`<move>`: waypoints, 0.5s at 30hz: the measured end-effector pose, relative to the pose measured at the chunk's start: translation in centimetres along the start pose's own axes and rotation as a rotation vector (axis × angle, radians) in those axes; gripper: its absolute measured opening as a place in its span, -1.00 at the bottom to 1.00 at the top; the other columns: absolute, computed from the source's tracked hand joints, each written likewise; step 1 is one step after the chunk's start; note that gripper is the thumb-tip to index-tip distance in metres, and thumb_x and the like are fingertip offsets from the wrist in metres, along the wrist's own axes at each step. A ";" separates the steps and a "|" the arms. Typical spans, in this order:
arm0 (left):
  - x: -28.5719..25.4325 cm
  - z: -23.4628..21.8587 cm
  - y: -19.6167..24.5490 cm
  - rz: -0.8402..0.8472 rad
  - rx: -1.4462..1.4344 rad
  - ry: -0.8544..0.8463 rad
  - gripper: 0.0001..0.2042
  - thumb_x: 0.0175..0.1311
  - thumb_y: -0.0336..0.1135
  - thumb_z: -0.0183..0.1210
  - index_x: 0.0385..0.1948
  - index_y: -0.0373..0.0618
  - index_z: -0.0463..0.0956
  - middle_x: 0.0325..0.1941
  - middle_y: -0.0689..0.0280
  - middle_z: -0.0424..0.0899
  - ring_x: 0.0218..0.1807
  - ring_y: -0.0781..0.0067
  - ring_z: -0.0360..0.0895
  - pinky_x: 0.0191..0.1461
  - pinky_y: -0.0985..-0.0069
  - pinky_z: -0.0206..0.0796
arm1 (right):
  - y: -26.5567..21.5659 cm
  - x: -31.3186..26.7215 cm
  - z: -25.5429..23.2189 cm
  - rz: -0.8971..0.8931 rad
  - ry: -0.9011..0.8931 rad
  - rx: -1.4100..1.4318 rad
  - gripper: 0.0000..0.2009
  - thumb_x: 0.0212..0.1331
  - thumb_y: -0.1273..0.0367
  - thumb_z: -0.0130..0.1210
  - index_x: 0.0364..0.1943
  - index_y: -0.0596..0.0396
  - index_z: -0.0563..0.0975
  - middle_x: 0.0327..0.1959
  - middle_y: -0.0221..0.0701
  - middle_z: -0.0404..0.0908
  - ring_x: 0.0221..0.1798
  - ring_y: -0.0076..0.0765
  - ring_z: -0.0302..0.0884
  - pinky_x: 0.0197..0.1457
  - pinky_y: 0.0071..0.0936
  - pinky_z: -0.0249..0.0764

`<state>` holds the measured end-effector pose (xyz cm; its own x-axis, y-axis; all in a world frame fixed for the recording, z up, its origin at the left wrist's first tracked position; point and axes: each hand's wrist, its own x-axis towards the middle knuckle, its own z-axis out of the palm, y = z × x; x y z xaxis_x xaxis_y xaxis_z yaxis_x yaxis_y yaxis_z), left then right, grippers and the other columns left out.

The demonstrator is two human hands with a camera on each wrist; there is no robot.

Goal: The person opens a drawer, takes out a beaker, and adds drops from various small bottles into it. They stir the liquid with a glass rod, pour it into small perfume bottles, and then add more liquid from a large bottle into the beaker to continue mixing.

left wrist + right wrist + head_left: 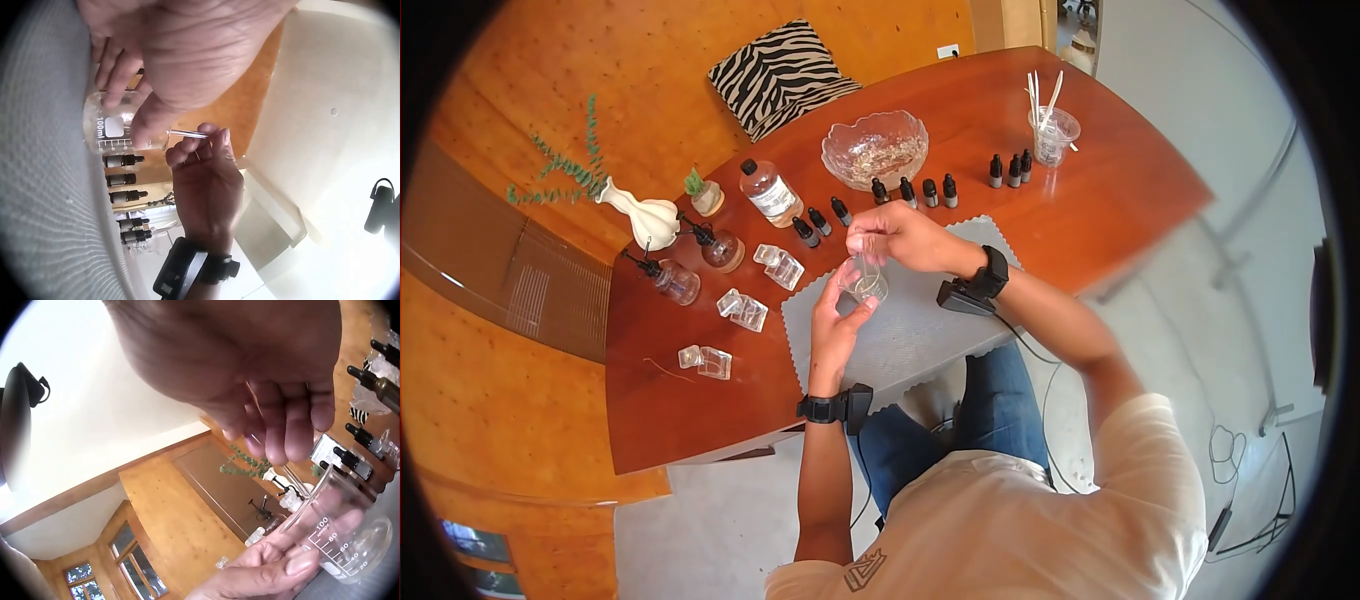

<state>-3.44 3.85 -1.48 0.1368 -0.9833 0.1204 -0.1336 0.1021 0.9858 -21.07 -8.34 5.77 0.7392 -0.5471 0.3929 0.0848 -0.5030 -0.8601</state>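
My left hand (835, 330) grips a small clear glass beaker (351, 540) with white graduations up to 100, thumb on one side and fingers on the other. It is over the grey mat (930, 335), and a little clear liquid seems to sit at its bottom. Above the rim, my right hand (917, 240) pinches the upper end of a thin glass rod (187, 134). The rod's lower part reaches down into the beaker. In the right wrist view the curled fingers partly hide its top.
Behind the mat stand several black-capped dropper bottles (907, 190), a labelled bottle (772, 193) and a glass bowl (876, 150). To the left are clear square bottles (748, 312), pump bottles (676, 283) and a white vase (645, 217). A cup with sticks (1055, 137) stands far right.
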 end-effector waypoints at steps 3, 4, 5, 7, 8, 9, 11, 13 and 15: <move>-0.1 0.0 -0.1 0.015 0.009 -0.001 -0.33 0.27 -0.44 0.37 0.44 -0.26 0.32 0.36 0.05 0.52 0.42 0.29 0.40 0.41 0.37 0.32 | 0.5 -0.2 0.3 -0.005 0.071 0.007 -0.73 0.52 0.32 0.08 -0.31 0.25 0.57 -0.48 -0.45 0.55 -0.39 -0.55 0.46 -0.28 -0.47 0.44; 0.0 0.0 0.0 0.020 0.015 -0.002 -0.33 0.28 -0.44 0.37 0.44 -0.27 0.33 0.36 0.06 0.52 0.42 0.30 0.41 0.41 0.37 0.31 | 1.0 0.0 0.2 0.013 0.019 0.068 -0.73 0.52 0.32 0.08 -0.30 0.25 0.57 -0.48 -0.45 0.55 -0.39 -0.56 0.46 -0.28 -0.47 0.44; 0.0 0.1 0.0 0.018 0.012 -0.007 -0.33 0.28 -0.46 0.36 0.44 -0.28 0.32 0.37 0.06 0.51 0.44 0.29 0.39 0.43 0.37 0.30 | 1.4 0.1 0.1 0.028 -0.034 0.129 -0.74 0.53 0.32 0.07 -0.30 0.25 0.57 -0.47 -0.46 0.55 -0.39 -0.56 0.46 -0.27 -0.48 0.44; -0.1 0.1 0.1 0.012 0.006 -0.014 -0.34 0.29 -0.49 0.34 0.45 -0.31 0.30 0.40 0.06 0.50 0.47 0.28 0.37 0.46 0.36 0.27 | 1.9 0.2 0.2 0.001 0.008 0.144 -0.73 0.52 0.31 0.08 -0.29 0.25 0.58 -0.46 -0.47 0.55 -0.38 -0.57 0.47 -0.28 -0.49 0.44; -0.2 0.1 0.2 0.011 0.008 -0.013 -0.34 0.29 -0.49 0.34 0.44 -0.31 0.30 0.40 0.06 0.50 0.47 0.28 0.37 0.47 0.36 0.26 | 2.2 0.2 0.3 -0.011 0.029 0.154 -0.73 0.52 0.30 0.09 -0.29 0.25 0.59 -0.46 -0.48 0.56 -0.37 -0.58 0.47 -0.28 -0.49 0.44; -0.2 0.1 0.4 0.008 0.009 -0.012 -0.34 0.29 -0.49 0.34 0.44 -0.31 0.31 0.40 0.06 0.50 0.47 0.28 0.37 0.47 0.36 0.25 | 2.1 0.1 0.4 -0.023 0.031 0.148 -0.72 0.52 0.29 0.09 -0.28 0.25 0.59 -0.46 -0.48 0.56 -0.38 -0.58 0.47 -0.28 -0.49 0.44; -0.2 0.1 0.3 0.016 0.016 -0.016 -0.35 0.30 -0.49 0.33 0.44 -0.31 0.31 0.40 0.06 0.50 0.47 0.28 0.38 0.48 0.36 0.24 | 2.1 0.1 0.5 -0.048 0.034 0.135 -0.71 0.52 0.27 0.10 -0.28 0.24 0.59 -0.46 -0.47 0.56 -0.38 -0.58 0.47 -0.29 -0.49 0.43; -0.1 0.0 0.0 0.032 0.029 -0.021 -0.35 0.30 -0.50 0.33 0.44 -0.31 0.31 0.39 0.05 0.51 0.46 0.28 0.38 0.49 0.36 0.23 | 2.0 0.1 0.5 -0.025 -0.039 0.169 -0.70 0.52 0.25 0.10 -0.28 0.24 0.59 -0.48 -0.46 0.55 -0.40 -0.56 0.46 -0.30 -0.48 0.43; 0.0 0.0 0.0 0.034 0.017 -0.010 -0.33 0.28 -0.44 0.38 0.44 -0.30 0.32 0.37 0.06 0.52 0.42 0.29 0.42 0.45 0.36 0.28 | 2.0 -0.1 0.4 -0.032 -0.052 0.149 -0.68 0.53 0.23 0.09 -0.28 0.24 0.59 -0.50 -0.45 0.54 -0.42 -0.55 0.45 -0.31 -0.47 0.43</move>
<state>-3.49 3.88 -1.50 0.1217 -0.9808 0.1524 -0.1545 0.1330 0.9790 -20.69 -9.04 3.94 0.7680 -0.4950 0.4063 0.2037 -0.4127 -0.8878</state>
